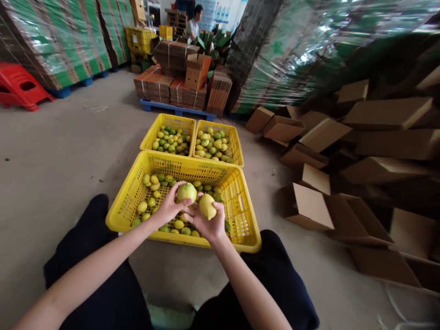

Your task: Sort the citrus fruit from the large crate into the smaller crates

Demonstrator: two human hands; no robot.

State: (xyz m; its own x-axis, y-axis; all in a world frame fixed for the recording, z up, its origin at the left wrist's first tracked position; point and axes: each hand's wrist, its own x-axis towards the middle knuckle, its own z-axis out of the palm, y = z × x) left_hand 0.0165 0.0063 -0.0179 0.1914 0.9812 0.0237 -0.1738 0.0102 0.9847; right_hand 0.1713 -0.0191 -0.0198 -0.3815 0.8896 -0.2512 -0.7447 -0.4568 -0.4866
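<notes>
Left hand grasps a pale green fruit, right hand a yellow lemon, above a large yellow crate.

The yellow lemon sits just beside the pale green fruit, at four o'clock. Loose fruits lie in the crate below. Two smaller crates of fruit stand at twelve o'clock, cardboard boxes at three o'clock.
</notes>
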